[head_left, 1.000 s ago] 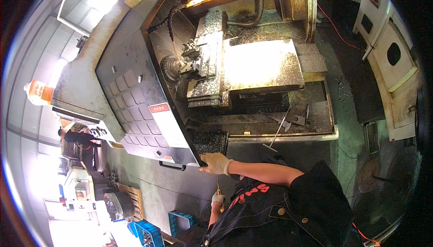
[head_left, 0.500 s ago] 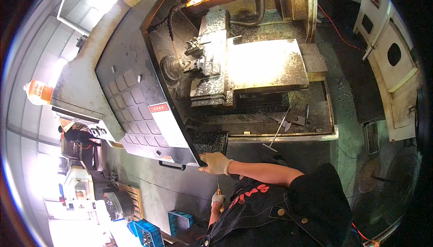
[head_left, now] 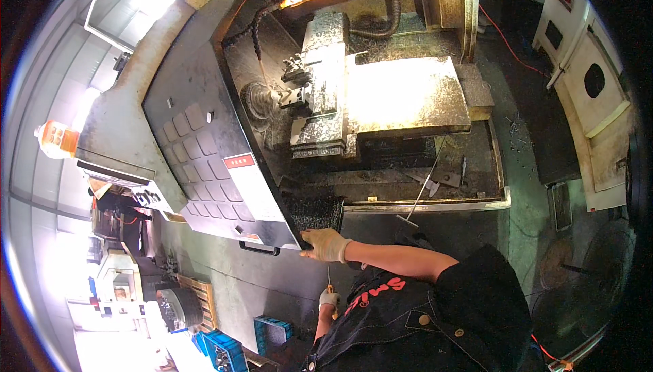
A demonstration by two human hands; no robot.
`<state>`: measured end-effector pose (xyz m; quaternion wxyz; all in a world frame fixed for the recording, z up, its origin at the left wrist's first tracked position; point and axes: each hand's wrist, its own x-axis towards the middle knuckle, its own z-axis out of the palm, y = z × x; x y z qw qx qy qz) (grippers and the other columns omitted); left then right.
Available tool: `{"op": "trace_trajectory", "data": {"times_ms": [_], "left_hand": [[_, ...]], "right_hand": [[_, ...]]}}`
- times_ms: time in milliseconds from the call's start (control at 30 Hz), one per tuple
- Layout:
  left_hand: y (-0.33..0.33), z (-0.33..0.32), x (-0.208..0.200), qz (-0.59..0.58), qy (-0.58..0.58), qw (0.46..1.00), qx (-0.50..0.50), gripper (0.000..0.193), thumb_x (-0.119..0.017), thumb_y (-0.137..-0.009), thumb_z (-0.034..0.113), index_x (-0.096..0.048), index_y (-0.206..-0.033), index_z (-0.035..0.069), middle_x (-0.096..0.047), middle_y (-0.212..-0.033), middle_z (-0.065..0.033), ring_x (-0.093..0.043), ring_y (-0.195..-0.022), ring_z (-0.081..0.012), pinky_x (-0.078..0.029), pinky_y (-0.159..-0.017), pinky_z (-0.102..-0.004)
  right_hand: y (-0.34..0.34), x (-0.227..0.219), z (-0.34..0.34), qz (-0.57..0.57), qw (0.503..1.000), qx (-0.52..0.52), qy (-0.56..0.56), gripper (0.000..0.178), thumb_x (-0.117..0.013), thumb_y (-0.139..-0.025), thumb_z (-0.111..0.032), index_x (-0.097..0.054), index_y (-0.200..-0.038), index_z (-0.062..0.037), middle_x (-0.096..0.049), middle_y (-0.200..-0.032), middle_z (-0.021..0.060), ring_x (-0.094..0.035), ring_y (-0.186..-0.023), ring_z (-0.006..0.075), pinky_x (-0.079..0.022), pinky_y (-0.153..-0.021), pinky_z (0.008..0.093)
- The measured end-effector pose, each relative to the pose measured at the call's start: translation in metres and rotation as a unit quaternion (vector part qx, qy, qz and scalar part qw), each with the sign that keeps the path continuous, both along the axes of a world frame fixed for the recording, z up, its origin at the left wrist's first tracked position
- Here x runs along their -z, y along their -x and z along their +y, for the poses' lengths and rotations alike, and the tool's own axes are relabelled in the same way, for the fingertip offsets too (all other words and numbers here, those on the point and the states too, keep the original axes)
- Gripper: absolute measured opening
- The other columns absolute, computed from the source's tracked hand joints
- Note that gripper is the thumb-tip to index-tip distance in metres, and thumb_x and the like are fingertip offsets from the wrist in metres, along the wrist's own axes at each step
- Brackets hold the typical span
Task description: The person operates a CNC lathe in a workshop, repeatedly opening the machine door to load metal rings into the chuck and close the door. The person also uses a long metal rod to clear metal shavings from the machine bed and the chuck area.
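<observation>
My right hand [head_left: 326,245], in a pale work glove, is closed round the lower corner of a dark sliding machine door [head_left: 235,161]. Lower down, close to my body, my gloved left hand [head_left: 329,300] grips a thin rod with an orange handle [head_left: 330,290]; the rod's far end is hidden near my right wrist. Behind the half-drawn door lies a lathe's inside, with a round chuck [head_left: 258,102] and a tool holder [head_left: 294,96] on a chip-covered slide [head_left: 323,66]. A bright metal cover [head_left: 408,96] adjoins the slide.
A T-ended rod [head_left: 425,188] leans on the machine's front edge, near calipers [head_left: 431,186]. Metal chips fill a dark tray [head_left: 313,213] below the door. Blue crates [head_left: 272,332] and a wooden pallet [head_left: 202,302] stand lower left. Another machine [head_left: 592,100] stands right.
Inside the machine, the slide with its tool holder and bright cover has shifted slightly to the right. Both my hands stay where they were.
</observation>
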<state>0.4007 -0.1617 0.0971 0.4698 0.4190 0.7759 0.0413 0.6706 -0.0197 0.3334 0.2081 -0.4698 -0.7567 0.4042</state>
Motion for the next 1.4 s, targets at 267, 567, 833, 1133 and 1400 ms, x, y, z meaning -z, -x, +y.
{"op": "trace_trajectory", "data": {"times_ms": [267, 567, 833, 1133, 1400], "left_hand": [[0.003, 0.000, 0.009, 0.027, 0.004, 0.999, 0.029, 0.024, -0.063, -0.060, 0.015, -0.058, -0.082, 0.006, -0.060, -0.069, -0.0069, -0.059, -0.064, -0.0200, -0.046, -0.059, -0.0326], [-0.007, 0.000, 0.004, 0.012, 0.003, 1.000, 0.011, 0.020, -0.062, -0.062, 0.011, -0.059, -0.081, 0.006, -0.060, -0.067, -0.0061, -0.058, -0.058, -0.0169, -0.046, -0.055, -0.0302], [0.007, -0.003, 0.023, -0.003, -0.006, 1.000, 0.000, 0.022, -0.063, -0.062, 0.012, -0.060, -0.083, 0.006, -0.061, -0.070, -0.0060, -0.059, -0.063, -0.0175, -0.047, -0.058, -0.0311], [-0.005, -0.001, 0.016, -0.007, 0.011, 1.000, 0.012, 0.023, -0.063, -0.062, 0.011, -0.059, -0.084, 0.007, -0.061, -0.072, -0.0051, -0.059, -0.063, -0.0164, -0.047, -0.059, -0.0299], [0.010, -0.012, 0.035, 0.006, -0.005, 1.000, -0.002, 0.029, -0.062, -0.061, 0.016, -0.059, -0.088, 0.005, -0.062, -0.076, -0.0101, -0.061, -0.067, -0.0226, -0.047, -0.063, -0.0334]], "right_hand": [[0.004, 0.008, -0.002, 0.003, 0.999, 0.028, -0.040, 0.059, -0.051, -0.081, -0.040, -0.040, -0.123, 0.0000, -0.051, -0.116, 0.0161, -0.052, -0.103, 0.0318, -0.043, -0.084, 0.0382], [0.001, 0.011, 0.000, -0.006, 1.000, 0.001, -0.018, 0.066, -0.047, -0.081, -0.047, -0.039, -0.123, 0.0045, -0.043, -0.125, 0.0204, -0.044, -0.115, 0.0299, -0.036, -0.094, 0.0347], [0.003, 0.013, 0.000, -0.003, 0.999, 0.001, -0.032, 0.065, -0.047, -0.081, -0.047, -0.042, -0.120, 0.0042, -0.046, -0.122, 0.0204, -0.046, -0.112, 0.0295, -0.038, -0.092, 0.0346], [-0.002, 0.017, -0.003, -0.007, 0.999, 0.018, -0.038, 0.062, -0.049, -0.081, -0.045, -0.041, -0.122, 0.0007, -0.047, -0.121, 0.0173, -0.048, -0.109, 0.0299, -0.040, -0.090, 0.0358], [-0.005, 0.008, -0.010, -0.008, 0.999, 0.004, -0.032, 0.061, -0.049, -0.081, -0.043, -0.039, -0.123, -0.0011, -0.046, -0.122, 0.0161, -0.048, -0.109, 0.0296, -0.041, -0.089, 0.0362]]}}
